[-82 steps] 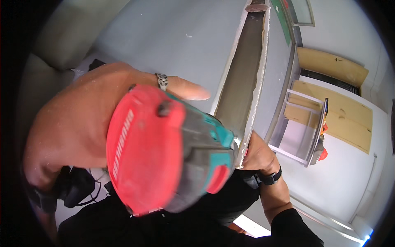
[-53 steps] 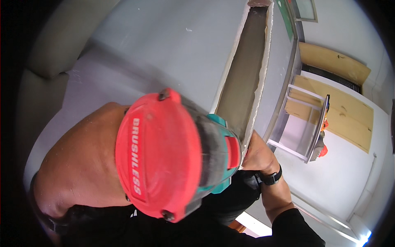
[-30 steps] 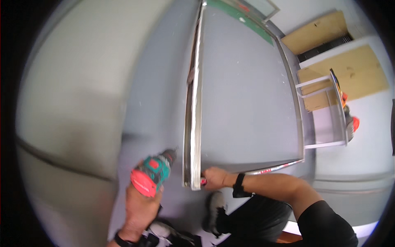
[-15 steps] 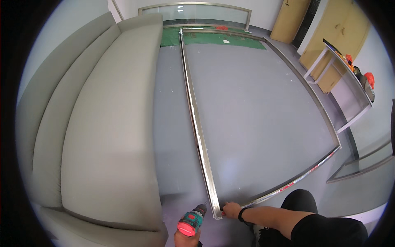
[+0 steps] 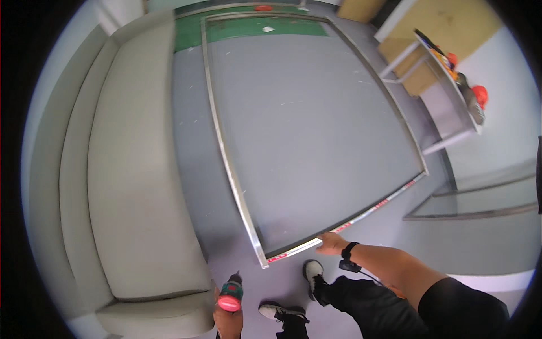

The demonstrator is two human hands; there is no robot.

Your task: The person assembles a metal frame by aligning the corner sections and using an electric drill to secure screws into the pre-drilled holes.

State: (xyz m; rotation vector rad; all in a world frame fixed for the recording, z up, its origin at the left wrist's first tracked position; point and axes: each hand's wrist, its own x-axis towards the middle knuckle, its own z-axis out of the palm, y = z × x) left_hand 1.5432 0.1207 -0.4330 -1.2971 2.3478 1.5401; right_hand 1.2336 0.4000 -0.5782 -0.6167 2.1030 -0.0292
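Note:
In my left hand (image 5: 228, 324) is a teal and red cordless drill (image 5: 231, 296), its chuck pointing away from me, near the sofa's front corner. My right hand (image 5: 332, 244), with a black band on the wrist, has its fingers closed round the near bar of a large metal frame (image 5: 302, 247). That rectangular frame spreads over the grey floor, with red marks along its near bar. The drill is apart from the frame, just below and left of its near left corner.
A long grey sofa (image 5: 130, 169) runs along the left. Green sheeting (image 5: 237, 33) lies under the frame's far end. At the right stand a white-legged table (image 5: 446, 73) with orange and dark items on it and a glass-filled frame (image 5: 480, 206). My shoes (image 5: 313, 271) are close to the near bar.
My right hand has shifted from the frame's near left corner rightward along the near bar. The view has tilted down and turned, and my feet now show. The drill stays in my left hand.

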